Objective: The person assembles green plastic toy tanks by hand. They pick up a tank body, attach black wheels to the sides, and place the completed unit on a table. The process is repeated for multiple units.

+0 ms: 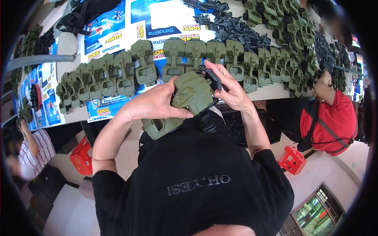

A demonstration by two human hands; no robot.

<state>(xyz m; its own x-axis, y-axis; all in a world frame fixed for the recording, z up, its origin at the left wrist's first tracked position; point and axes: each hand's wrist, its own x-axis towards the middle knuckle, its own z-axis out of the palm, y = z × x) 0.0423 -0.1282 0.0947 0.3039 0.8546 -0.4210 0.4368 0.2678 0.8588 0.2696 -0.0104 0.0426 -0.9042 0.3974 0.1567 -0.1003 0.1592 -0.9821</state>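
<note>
My left hand (151,101) is closed around an olive-green plastic toy vehicle body (191,91), held tilted in front of my chest. Its lower end, with a square opening, sticks out below my left wrist. My right hand (235,93) pinches a small black plastic part (214,80) between thumb and fingers. That part is up against the right end of the vehicle body; I cannot tell whether it is fastened there. Part of the body's underside is hidden by my hands.
A row of similar green vehicle bodies (145,63) lines the table. Behind it lies a heap of black parts (236,29), with piled green bodies (275,19) at the far right. Printed cardboard sheets cover the tabletop. Co-workers sit on both sides, near red stools (292,160).
</note>
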